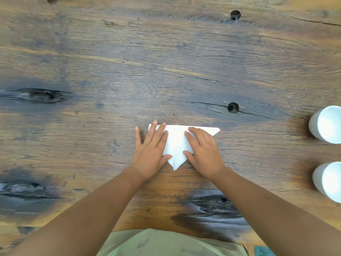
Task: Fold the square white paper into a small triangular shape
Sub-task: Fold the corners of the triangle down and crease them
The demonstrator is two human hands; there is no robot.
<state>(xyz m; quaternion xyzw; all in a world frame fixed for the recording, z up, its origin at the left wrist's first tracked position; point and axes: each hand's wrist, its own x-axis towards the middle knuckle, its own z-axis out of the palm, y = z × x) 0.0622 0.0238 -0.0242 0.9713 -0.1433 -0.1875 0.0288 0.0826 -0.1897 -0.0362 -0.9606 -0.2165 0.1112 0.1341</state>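
Pressing flat with fingers spread, the left hand (150, 154) and right hand (203, 150) pin the folded white paper (176, 143), a triangle pointing at the table's (110, 61) near edge. Two white cups (326, 124) stand at the right edge; their contents are unclear.

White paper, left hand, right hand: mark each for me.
white paper (176, 143): head view, bare middle panel.
left hand (150, 150): head view, back of hand.
right hand (204, 150): head view, back of hand.

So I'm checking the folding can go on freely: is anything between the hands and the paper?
Nothing visible. The left hand and right hand both lie flat directly on the white paper. The two white cups stand apart, at the table's right edge.
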